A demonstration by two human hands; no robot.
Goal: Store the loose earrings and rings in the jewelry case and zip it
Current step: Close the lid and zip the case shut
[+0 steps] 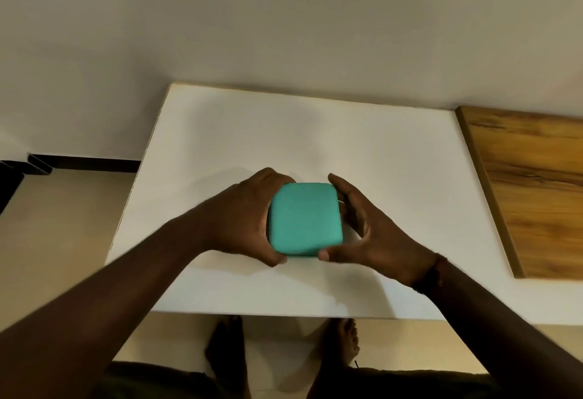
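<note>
At the far left, a dark skirting strip [85,163] runs along the foot of the pale wall [284,19], above a tan floor [63,209]. The white surface [284,133] fills the middle of the view.

The left hand [243,218] cups the left side of the jewelry case [305,218]: its thumb lies along the near left corner and its fingers [268,176] curl over the far left corner, clamped on the case. The case is teal, roughly square with rounded corners, its lid down, and it sits near the middle of the surface, slightly toward the near edge; whether it rests on the surface or is lifted just off it cannot be told. A dark seam shows along its left edge.

The right hand [375,234] grips the right side, thumb pressed at the near right corner and fingers [342,187] wrapped over the far right corner, closed on the case. A dark band [433,272] circles the right wrist.

Further right, a wooden board [530,190] lies beside the white surface. Below the near edge, two bare feet [227,348] rest on the floor.
</note>
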